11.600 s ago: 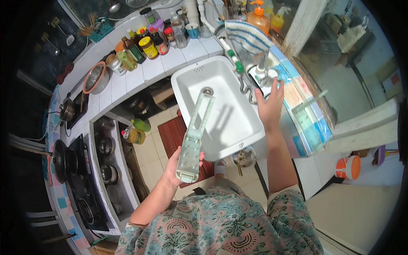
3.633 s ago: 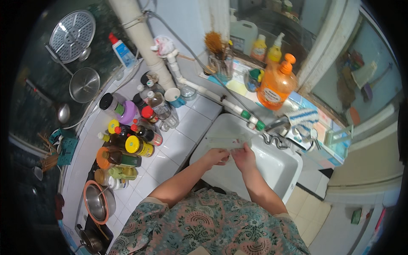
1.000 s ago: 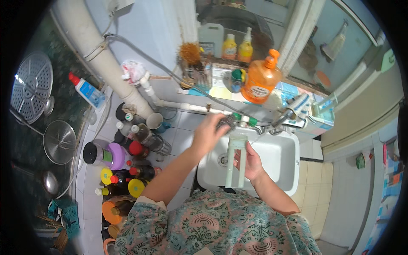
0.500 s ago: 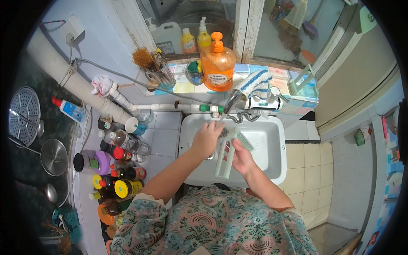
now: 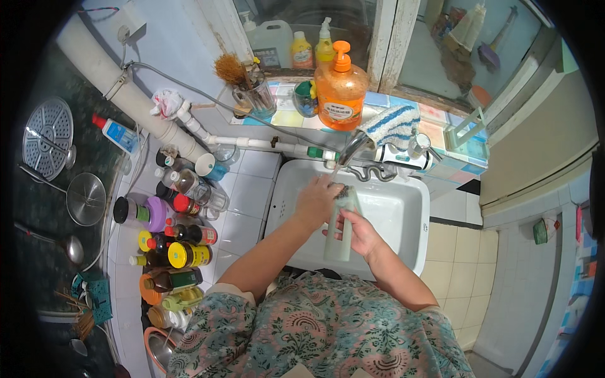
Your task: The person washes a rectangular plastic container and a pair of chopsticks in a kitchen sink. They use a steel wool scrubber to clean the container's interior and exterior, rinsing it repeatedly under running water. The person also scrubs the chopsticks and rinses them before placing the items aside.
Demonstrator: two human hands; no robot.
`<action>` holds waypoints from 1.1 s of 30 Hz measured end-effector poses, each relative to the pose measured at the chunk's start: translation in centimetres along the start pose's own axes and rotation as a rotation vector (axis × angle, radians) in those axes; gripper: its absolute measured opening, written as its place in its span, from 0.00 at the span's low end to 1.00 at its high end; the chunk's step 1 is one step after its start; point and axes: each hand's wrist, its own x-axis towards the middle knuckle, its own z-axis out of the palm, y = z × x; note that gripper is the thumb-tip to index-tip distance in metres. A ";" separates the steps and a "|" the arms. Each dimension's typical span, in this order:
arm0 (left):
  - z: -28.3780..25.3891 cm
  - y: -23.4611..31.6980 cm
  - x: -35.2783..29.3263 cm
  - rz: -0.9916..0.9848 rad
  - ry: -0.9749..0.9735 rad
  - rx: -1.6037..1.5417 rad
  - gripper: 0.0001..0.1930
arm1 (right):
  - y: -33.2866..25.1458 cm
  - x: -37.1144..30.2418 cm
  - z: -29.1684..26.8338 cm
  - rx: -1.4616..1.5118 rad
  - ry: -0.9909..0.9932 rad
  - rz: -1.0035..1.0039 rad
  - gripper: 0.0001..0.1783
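Over the white sink (image 5: 413, 242), my right hand (image 5: 360, 234) grips a pale green plastic holder (image 5: 338, 242), long and frame-like, its fingers curled round the right side. My left hand (image 5: 317, 200) is at the holder's upper end, pressing a dark grey steel wool scrubber (image 5: 342, 191) against it. The scrubber is mostly covered by the fingers. Just above my left hand is the spout of the chrome faucet (image 5: 355, 148); a blue-and-white striped cloth (image 5: 394, 125) drapes over the faucet.
A big orange pump bottle (image 5: 340, 94) stands on the tiled ledge behind the sink, beside a small glass (image 5: 305, 101) and a glass mug (image 5: 257, 97) with a brush. Several sauce bottles and jars (image 5: 189, 254) crowd the left counter. A pale green rack (image 5: 465, 133) sits at the ledge's right end.
The holder has turned, so its broad face now shows instead of its open slots. My left hand and the scrubber have shifted onto its upper end. The whole view has moved slightly.
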 end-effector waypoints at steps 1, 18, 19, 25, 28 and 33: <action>0.6 0.1 -0.8 0.026 0.019 -0.038 0.19 | 0.0 0.2 0.1 -0.034 0.043 0.040 0.19; -0.4 -2.8 -2.0 0.124 -0.002 0.073 0.18 | 0.1 1.7 -0.5 -0.108 -0.012 0.017 0.36; -0.1 -2.4 -2.7 0.158 0.016 0.038 0.19 | 0.0 1.8 -0.3 -0.109 0.010 0.017 0.36; -0.4 -1.4 -1.6 0.190 0.081 0.067 0.18 | -0.2 1.0 -0.5 -0.172 -0.013 0.078 0.29; -0.4 -3.0 -1.6 -0.009 0.003 0.026 0.18 | -0.2 0.5 -0.5 -0.225 0.022 -0.007 0.23; -1.2 -6.5 -2.1 -0.190 -0.001 -0.541 0.25 | -1.9 -0.7 0.8 -0.439 -0.042 0.014 0.22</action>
